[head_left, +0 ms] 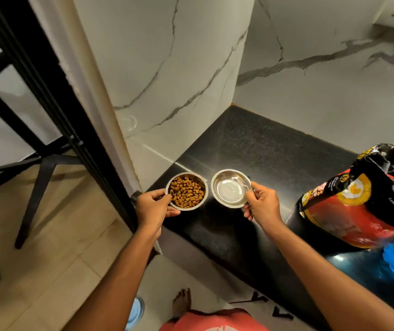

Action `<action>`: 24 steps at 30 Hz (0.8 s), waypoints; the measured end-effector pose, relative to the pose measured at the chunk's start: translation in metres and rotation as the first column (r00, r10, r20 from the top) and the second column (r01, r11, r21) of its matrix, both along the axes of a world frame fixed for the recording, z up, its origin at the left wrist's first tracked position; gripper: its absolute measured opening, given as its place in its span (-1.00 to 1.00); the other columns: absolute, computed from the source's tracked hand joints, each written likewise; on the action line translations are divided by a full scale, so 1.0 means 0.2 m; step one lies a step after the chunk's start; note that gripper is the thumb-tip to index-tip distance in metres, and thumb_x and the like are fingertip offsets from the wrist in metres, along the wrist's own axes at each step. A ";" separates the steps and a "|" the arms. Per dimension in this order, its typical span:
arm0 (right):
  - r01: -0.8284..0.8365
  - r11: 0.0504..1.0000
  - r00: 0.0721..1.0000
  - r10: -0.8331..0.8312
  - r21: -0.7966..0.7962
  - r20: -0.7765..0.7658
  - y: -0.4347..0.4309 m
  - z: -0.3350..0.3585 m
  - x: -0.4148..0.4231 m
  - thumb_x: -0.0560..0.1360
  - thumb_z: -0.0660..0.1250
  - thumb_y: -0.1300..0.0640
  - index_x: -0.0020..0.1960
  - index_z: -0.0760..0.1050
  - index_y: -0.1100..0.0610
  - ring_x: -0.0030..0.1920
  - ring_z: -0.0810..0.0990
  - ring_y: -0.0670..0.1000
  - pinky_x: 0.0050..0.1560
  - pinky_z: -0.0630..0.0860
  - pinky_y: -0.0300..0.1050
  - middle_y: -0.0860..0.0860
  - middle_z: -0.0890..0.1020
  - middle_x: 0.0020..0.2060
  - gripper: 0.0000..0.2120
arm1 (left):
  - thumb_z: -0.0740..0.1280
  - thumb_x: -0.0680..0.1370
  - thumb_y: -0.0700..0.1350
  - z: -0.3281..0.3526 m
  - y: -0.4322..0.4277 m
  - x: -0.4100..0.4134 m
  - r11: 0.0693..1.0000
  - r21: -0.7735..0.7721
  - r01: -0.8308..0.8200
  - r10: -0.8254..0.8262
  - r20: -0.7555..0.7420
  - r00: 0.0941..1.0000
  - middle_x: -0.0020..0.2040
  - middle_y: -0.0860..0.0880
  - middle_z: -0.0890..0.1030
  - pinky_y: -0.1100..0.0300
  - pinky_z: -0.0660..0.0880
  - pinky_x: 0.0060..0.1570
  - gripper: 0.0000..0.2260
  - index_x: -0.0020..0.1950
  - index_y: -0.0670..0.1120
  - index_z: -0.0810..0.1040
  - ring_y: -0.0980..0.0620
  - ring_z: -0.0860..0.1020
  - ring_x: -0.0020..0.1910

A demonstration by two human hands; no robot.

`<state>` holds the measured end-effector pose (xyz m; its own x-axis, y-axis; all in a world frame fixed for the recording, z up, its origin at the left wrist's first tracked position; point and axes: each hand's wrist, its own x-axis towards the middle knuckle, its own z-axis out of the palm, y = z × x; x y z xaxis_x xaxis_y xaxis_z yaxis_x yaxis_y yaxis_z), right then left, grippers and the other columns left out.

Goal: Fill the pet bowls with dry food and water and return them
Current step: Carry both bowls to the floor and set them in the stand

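Note:
Two small steel pet bowls are over the left end of a black granite counter (251,149). The left bowl (203,187) is full of brown dry kibble, and my left hand (153,209) grips its near-left rim. The right bowl (230,187) holds clear water, and my right hand (260,201) pinches its right rim. Whether the bowls rest on the counter or hang just above it, I cannot tell.
A red and black pet food bag (358,204) stands open on the counter to the right. Marble walls (167,68) close in the counter's left and back. A black door frame (47,103) and a chair leg (38,194) are at the left. My bare foot (181,304) is on the floor below.

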<state>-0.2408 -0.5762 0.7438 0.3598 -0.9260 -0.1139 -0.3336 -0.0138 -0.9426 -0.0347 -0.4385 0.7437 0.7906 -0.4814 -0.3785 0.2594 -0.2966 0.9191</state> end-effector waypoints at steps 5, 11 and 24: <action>-0.117 0.993 0.993 0.117 0.011 0.018 0.11 0.03 0.07 0.57 0.17 0.33 0.05 0.62 0.11 -0.59 0.46 0.00 -0.54 0.43 -0.15 0.12 0.51 -0.53 -0.72 | 0.34 0.51 -0.33 0.02 0.23 -0.06 0.990 -0.016 -0.140 0.140 -0.004 0.990 -0.26 -0.20 0.65 0.24 0.60 -0.48 -0.83 0.10 -0.25 0.60 0.05 0.58 -0.57; -0.276 0.961 0.961 0.276 0.021 0.033 0.29 0.04 0.14 0.53 0.14 0.39 -0.05 0.59 0.25 -0.65 0.41 -0.03 -0.62 0.36 -0.22 0.11 0.46 -0.59 -0.75 | 0.32 0.51 -0.34 -0.01 0.54 -0.14 0.949 -0.041 -0.312 0.312 -0.006 0.950 -0.29 -0.17 0.64 0.26 0.57 -0.51 -0.86 0.01 -0.18 0.60 0.05 0.56 -0.60; -0.550 0.835 0.835 0.550 0.023 0.025 0.70 -0.05 0.29 0.53 0.16 0.33 -0.02 0.62 0.16 -0.62 0.44 -0.01 -0.59 0.37 -0.23 0.08 0.48 -0.57 -0.73 | 0.34 0.50 -0.37 -0.06 1.21 -0.33 0.799 -0.040 -0.599 0.599 -0.030 0.800 -0.26 -0.17 0.63 0.25 0.58 -0.51 -0.87 -0.04 -0.18 0.59 0.06 0.56 -0.57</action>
